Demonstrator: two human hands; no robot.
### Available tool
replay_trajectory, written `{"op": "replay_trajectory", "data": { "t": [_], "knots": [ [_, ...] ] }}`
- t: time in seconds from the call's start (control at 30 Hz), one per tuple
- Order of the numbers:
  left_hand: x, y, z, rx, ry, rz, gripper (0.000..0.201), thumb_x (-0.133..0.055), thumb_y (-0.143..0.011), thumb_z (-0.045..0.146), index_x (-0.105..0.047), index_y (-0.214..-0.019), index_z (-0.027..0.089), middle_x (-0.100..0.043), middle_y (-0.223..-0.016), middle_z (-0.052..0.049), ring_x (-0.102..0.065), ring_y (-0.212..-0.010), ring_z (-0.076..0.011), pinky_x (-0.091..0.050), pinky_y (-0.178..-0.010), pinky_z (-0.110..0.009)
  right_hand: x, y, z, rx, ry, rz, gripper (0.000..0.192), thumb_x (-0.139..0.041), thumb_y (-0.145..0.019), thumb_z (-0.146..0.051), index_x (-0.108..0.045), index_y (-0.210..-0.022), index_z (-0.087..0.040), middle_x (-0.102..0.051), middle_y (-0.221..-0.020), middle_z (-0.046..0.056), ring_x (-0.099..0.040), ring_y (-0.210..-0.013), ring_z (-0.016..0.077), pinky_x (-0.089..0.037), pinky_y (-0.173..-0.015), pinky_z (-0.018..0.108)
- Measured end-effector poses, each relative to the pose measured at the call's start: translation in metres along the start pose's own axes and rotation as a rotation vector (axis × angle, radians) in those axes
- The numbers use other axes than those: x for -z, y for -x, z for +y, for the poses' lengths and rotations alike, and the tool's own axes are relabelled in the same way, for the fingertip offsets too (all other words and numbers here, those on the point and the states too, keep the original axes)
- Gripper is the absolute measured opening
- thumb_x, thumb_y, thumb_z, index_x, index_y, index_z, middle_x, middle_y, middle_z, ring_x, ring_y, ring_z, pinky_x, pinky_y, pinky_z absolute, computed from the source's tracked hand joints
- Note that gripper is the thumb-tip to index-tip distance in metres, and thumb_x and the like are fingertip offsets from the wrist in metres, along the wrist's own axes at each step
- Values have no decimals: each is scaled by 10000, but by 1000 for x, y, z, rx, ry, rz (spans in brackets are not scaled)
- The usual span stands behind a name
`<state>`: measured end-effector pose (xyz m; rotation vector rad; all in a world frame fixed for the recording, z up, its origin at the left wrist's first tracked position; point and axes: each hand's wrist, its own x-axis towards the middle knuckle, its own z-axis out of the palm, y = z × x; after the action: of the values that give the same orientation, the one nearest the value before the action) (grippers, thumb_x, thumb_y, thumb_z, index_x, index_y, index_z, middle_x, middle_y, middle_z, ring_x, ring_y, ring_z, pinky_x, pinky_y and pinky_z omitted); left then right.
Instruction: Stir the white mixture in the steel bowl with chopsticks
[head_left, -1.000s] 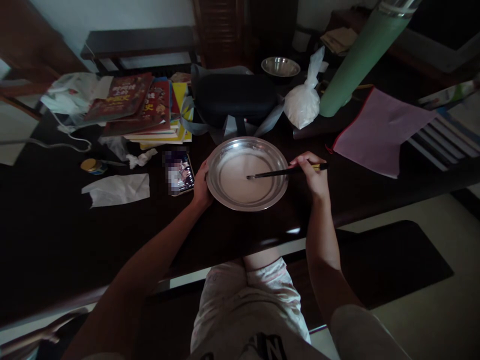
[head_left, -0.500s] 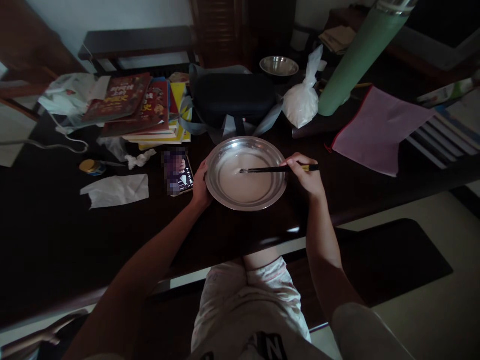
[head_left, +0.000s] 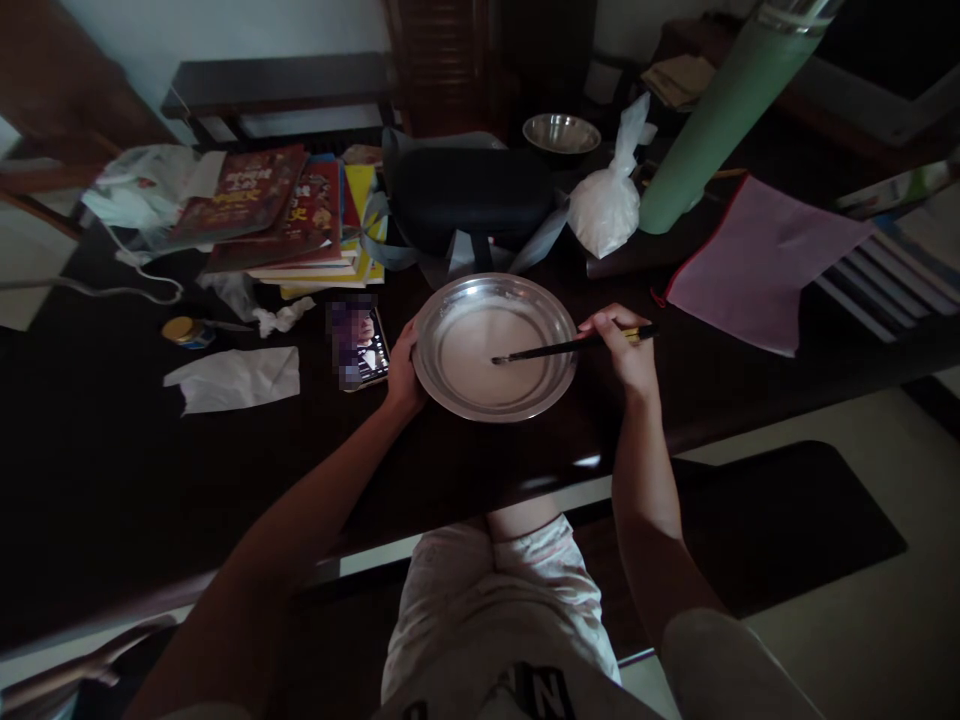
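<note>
A round steel pan [head_left: 439, 392] holding pale, milky batter sits on the dark table [head_left: 112, 470] in front of me. My left hand [head_left: 403, 372] grips the pan's left rim. My right hand [head_left: 627, 350] holds dark chopsticks [head_left: 559, 348] at the pan's right side. Their tips dip into the batter near the middle of the pan.
A lit phone [head_left: 359, 345] lies just left of the pan. Behind are a black case [head_left: 469, 195], stacked books [head_left: 285, 215], a white bag [head_left: 606, 205], a green cylinder [head_left: 712, 120], a small steel bowl [head_left: 561, 132] and a pink cloth [head_left: 757, 260]. Crumpled paper [head_left: 234, 378] and a small jar [head_left: 184, 331] lie left.
The chopstick tips moved from the pan's upper left back toward its centre. My right hand shifted slightly right and down. My left hand stayed on the rim.
</note>
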<state>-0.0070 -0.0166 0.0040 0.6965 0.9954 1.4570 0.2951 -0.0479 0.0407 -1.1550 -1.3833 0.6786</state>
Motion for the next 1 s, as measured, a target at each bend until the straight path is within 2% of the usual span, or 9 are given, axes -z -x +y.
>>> {"op": "replay_trajectory", "data": {
  "t": [0.1,0.27,0.43,0.6,0.77,0.9,1.0],
  "knots": [
    [1,-1,-1,-6,-8,-20,201,-685,-819,303,-775,-969,203,-809,-1151,-48,-680,-1265,-281,-501,-1134,-381,-1,0,-1,31,29,-106,431,-728,-890,-671,-790,-746,-269,-767,-751,10,-731,-751,188,-587,-743,355],
    [4,-2,-3,0,-20,-25,265,-689,-825,329,-786,-1038,205,-804,-1193,-55,-663,-1303,-295,-493,-1160,-395,0,0,-2,1,29,11,455,-709,-890,-694,-762,-736,-269,-749,-717,3,-724,-721,190,-594,-721,355],
    [5,-2,-4,0,2,-44,190,-740,-783,367,-801,-943,286,-806,-1199,-43,-639,-1351,-328,-529,-1143,-407,-1,0,-3,12,41,-110,452,-721,-881,-691,-778,-751,-261,-762,-753,15,-735,-764,197,-598,-753,360],
    [4,-2,-3,1,-9,-32,238,-707,-790,328,-811,-996,270,-812,-1190,-31,-649,-1331,-330,-508,-1171,-429,0,0,-3,10,26,4,440,-696,-914,-671,-748,-746,-267,-730,-716,0,-717,-724,185,-586,-720,349],
    [3,0,-2,-14,-28,-22,206,-691,-806,333,-811,-969,292,-813,-1173,-29,-653,-1328,-329,-512,-1159,-450,-1,0,-3,11,48,-113,469,-711,-880,-704,-755,-722,-264,-757,-760,13,-725,-767,196,-596,-771,372],
    [2,0,-1,-7,-40,-29,217,-704,-814,352,-813,-989,286,-813,-1186,-22,-627,-1355,-336,-493,-1167,-445,0,0,-2,-1,23,-2,450,-710,-892,-685,-756,-737,-266,-746,-728,2,-715,-735,188,-582,-739,356],
    [2,-1,-2,-9,-26,-37,241,-703,-792,354,-809,-990,266,-811,-1204,-21,-632,-1343,-323,-492,-1172,-420,0,0,-2,-3,-6,-44,434,-717,-897,-670,-764,-740,-268,-744,-721,0,-713,-724,185,-577,-730,353]
  ]
}}
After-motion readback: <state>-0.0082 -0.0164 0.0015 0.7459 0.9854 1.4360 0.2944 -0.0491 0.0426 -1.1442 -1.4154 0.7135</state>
